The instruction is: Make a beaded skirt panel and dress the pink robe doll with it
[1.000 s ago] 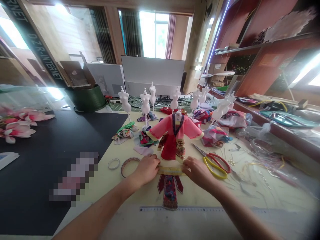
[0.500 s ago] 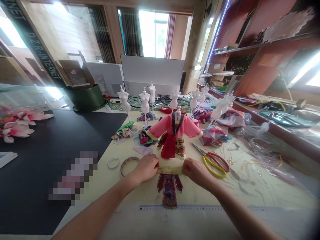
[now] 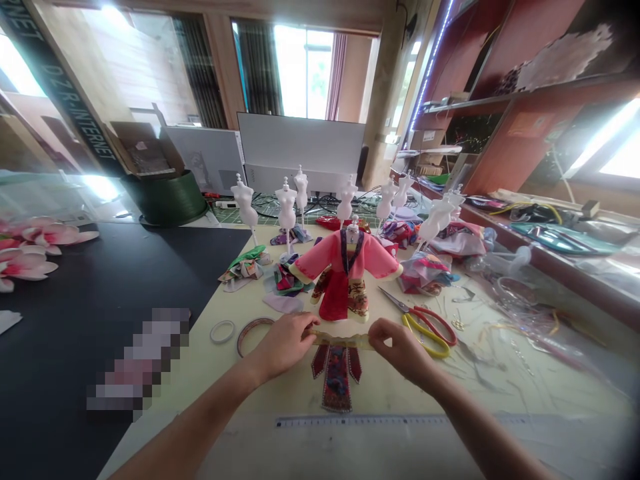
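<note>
A yellowish fabric waistband (image 3: 343,339) is stretched between my two hands, with a dark red patterned panel and two side tabs (image 3: 337,380) hanging below it, edged in small beads. The left end is pinched by my left hand (image 3: 287,339), thumb against fingers. At the other end my right hand (image 3: 395,343) is closed on the band, its fingers curled. Just beyond stands a small dress form wearing a pink robe (image 3: 320,257) with a red and gold skirt panel (image 3: 335,293).
Scissors with red and yellow handles (image 3: 425,327) lie right of my right hand. A tape roll (image 3: 245,337) and a white ring (image 3: 222,331) are at left. Several white dress forms (image 3: 287,203) stand behind among fabric pieces. A ruler (image 3: 400,421) lies in front.
The waistband has turned from facing me to more edge-on and slightly slack, and my fingers have shifted on its ends. The whole view has moved slightly.
</note>
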Demonstrator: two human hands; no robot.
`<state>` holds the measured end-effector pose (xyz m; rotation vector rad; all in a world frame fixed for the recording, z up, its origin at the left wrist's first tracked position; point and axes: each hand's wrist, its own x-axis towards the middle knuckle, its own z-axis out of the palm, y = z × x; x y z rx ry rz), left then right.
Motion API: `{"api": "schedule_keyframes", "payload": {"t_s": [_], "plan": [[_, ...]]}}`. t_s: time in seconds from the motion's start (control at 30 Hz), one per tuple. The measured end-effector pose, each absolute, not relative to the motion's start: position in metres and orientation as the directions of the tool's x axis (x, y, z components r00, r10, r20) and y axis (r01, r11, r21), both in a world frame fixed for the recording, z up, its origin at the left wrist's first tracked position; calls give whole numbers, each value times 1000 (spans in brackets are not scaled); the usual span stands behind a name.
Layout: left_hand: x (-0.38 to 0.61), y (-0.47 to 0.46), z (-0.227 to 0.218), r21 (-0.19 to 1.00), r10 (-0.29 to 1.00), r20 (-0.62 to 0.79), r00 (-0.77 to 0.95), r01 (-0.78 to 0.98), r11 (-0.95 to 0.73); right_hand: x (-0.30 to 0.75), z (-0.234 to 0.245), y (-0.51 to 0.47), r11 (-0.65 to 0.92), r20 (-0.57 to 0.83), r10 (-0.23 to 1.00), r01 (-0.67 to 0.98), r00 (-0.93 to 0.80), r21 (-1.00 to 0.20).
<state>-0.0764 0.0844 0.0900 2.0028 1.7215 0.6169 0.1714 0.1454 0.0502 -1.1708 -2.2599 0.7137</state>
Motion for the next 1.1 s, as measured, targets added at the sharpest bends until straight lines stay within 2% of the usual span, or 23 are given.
{"api": "schedule_keyframes", "payload": {"t_s": [0.2,0.37,0.47,0.57,0.67,0.83,1.1], "plan": [[-77,81,92,630,989,82,123,763,-147,175,56,145,473,197,843,516,-500,-714],[-77,79,96,736,985,164,61,657,-163,175,72,143,455,239,847,414,-475,-788],[-74,81,98,827,979,200,25,531,-183,174,79,143,358,236,877,242,-419,-902],[-68,85,98,929,968,243,-65,302,-213,170,83,144,198,202,938,-42,-281,-979],[-61,90,99,954,952,270,-144,172,-244,162,90,145,179,212,963,-195,-165,-964],[-49,101,101,953,910,302,-286,53,-300,149,98,150,222,251,965,-279,-73,-934],[-40,117,100,909,813,394,-429,48,-415,135,97,164,304,312,950,-334,33,-892]]}}
